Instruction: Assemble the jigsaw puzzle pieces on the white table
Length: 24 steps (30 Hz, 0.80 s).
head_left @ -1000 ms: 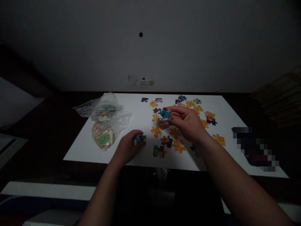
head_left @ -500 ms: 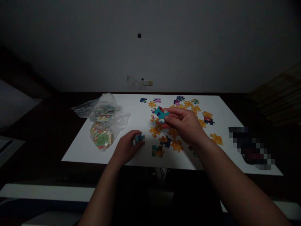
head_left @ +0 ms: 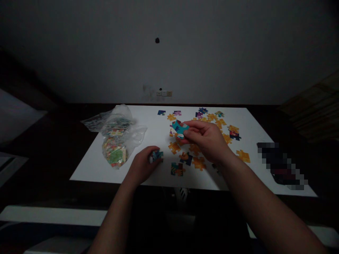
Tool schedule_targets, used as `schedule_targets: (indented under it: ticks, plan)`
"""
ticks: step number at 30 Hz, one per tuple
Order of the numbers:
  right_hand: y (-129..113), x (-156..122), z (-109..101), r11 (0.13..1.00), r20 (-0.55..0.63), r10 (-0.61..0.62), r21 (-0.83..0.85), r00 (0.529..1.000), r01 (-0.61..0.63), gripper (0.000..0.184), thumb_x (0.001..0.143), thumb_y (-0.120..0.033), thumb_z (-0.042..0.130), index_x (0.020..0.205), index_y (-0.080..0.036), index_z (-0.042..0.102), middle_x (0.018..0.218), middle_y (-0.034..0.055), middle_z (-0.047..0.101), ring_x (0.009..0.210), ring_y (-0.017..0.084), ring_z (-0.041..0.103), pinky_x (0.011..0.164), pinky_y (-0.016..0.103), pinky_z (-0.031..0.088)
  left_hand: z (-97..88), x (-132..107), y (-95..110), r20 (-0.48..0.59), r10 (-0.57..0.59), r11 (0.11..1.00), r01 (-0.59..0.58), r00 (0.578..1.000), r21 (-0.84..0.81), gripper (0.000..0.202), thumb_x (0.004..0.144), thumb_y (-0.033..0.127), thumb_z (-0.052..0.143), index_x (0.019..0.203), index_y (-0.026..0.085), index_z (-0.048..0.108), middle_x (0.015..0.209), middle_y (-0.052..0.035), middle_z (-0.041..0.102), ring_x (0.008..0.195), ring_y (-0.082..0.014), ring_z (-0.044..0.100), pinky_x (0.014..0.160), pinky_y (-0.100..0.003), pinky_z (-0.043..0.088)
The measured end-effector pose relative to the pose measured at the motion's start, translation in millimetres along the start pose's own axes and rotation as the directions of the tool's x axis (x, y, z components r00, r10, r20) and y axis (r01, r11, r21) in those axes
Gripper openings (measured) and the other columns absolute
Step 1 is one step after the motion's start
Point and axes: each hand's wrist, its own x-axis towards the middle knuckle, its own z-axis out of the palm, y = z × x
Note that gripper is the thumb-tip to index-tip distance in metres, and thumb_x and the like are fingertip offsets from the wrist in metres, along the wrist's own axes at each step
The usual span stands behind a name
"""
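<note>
Pinched between the thumb and fingers of my right hand [head_left: 205,137] is a turquoise jigsaw piece [head_left: 179,127], held above the scattered pieces. My left hand [head_left: 144,163] rests low over the white table [head_left: 90,165], its thumb and fingers closed around a dark teal jigsaw piece [head_left: 158,156]. Between and beyond my hands lie several loose pieces, among them an orange piece [head_left: 199,163], a teal and brown piece [head_left: 177,169] and a dark blue piece with orange [head_left: 186,158]. My right hand hides some of the pile.
Clear plastic bags [head_left: 116,141] with more pieces inside lie at the table's left. A pixelated dark object [head_left: 282,165] sits near the right edge. A wall with a socket strip [head_left: 164,93] stands behind the table.
My right hand has shifted slightly left with the turquoise jigsaw piece, which is tilted a little differently. My left hand stays where it was on its piece.
</note>
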Motion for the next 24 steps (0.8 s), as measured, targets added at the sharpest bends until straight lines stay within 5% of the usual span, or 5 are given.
schedule_targets:
  ticks: [5,24]
  plan:
    - [-0.5,-0.9,2.4,1.0,-0.004,0.013,-0.01,1.0,-0.013,0.059,0.077,-0.059,0.102,0.122,-0.024,0.088,0.098,0.007,0.086,0.09,0.024,0.083,0.084,0.042,0.074,1.5,-0.2,-5.4,-0.002,0.038,0.999,-0.038,0.999,-0.023,0.033,0.095,0.032,0.082,0.127,0.027,0.078,0.121,-0.0063,0.084,0.109,-0.0268,0.079,0.101,-0.042,0.063]
    - [-0.1,4.4,3.4,0.988,-0.001,-0.121,-0.094,0.993,0.12,0.036,0.078,-0.036,0.097,0.107,-0.024,0.08,0.092,0.0022,0.08,0.076,0.015,0.071,0.073,0.032,0.061,0.5,-1.6,-3.1,-0.002,0.013,0.999,-0.013,1.0,0.048,0.035,0.095,0.033,0.084,0.129,0.026,0.078,0.117,-0.005,0.084,0.098,-0.0252,0.078,0.093,-0.039,0.064]
